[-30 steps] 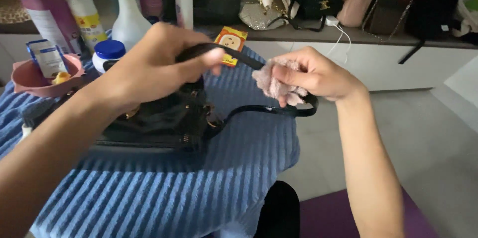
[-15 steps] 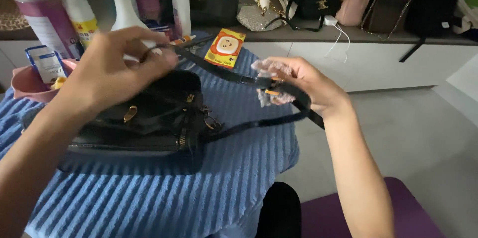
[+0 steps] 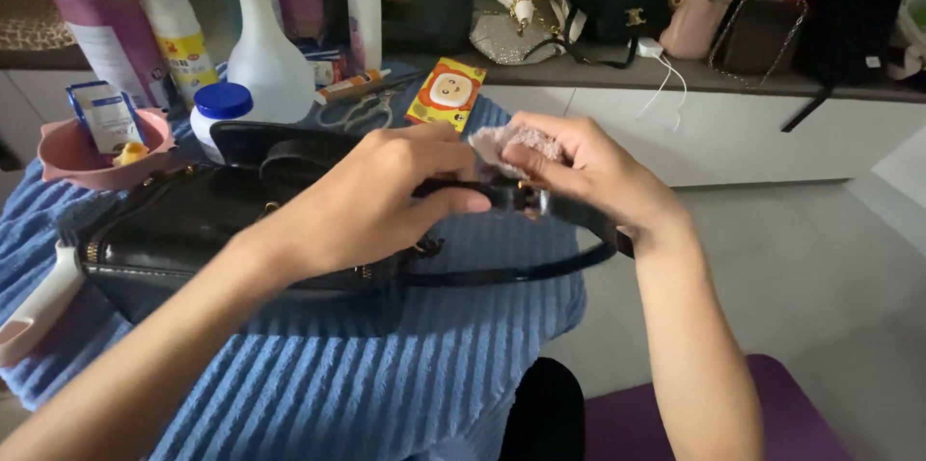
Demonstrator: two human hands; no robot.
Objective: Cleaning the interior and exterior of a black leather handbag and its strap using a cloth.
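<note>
A black leather handbag (image 3: 183, 234) with gold fittings lies on a blue ribbed towel (image 3: 367, 374). Its black strap (image 3: 511, 273) loops out to the right. My left hand (image 3: 371, 201) pinches the strap just left of its buckle. My right hand (image 3: 579, 167) holds a small fluffy pink cloth (image 3: 502, 145) against the strap at the buckle, fingers closed around both. The two hands nearly touch above the towel's right part.
Behind the bag stand a white spray bottle (image 3: 260, 46), a blue-capped jar (image 3: 220, 109), several other bottles, a pink bowl (image 3: 72, 148) and scissors (image 3: 359, 114). An orange packet (image 3: 446, 92) lies near the towel's far edge. More handbags (image 3: 526, 22) crowd the shelf behind.
My left hand has come down and right along the strap, close to my right hand. The bag now lies lower and flatter. The right hand still presses the cloth on the strap.
</note>
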